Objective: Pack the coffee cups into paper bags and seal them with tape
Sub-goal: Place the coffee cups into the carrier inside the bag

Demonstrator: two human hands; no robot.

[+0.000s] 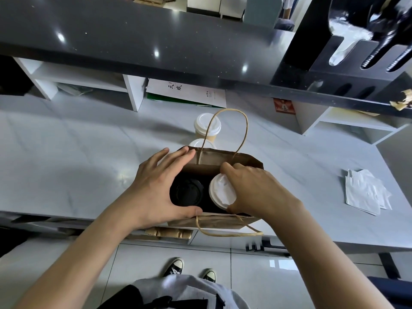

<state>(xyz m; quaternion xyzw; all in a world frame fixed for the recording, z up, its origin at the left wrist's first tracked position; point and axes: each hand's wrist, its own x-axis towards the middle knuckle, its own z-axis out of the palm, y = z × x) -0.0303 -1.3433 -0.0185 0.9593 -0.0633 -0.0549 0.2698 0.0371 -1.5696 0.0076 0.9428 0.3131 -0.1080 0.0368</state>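
Observation:
A brown paper bag [225, 160] with twisted paper handles stands open on the grey counter [78, 152] at its near edge. Inside it a black-lidded cup [186, 192] sits on the left and a white-lidded cup [221, 189] on the right. My left hand [153, 188] spreads the bag's left side, fingers on the far wall and thumb on the near rim. My right hand [256, 190] grips the white-lidded cup's lid by its edge. Two more white-lidded cups stand behind the bag, one tan cup [207, 127] and one [200, 143] mostly hidden by the bag.
A stack of white paper sleeves [365, 192] lies on the counter at the right. White shelf cubbies run under a dark upper ledge [133, 41]; a white printed bag [187, 92] lies in one. A black dispenser [347, 41] stands at upper right.

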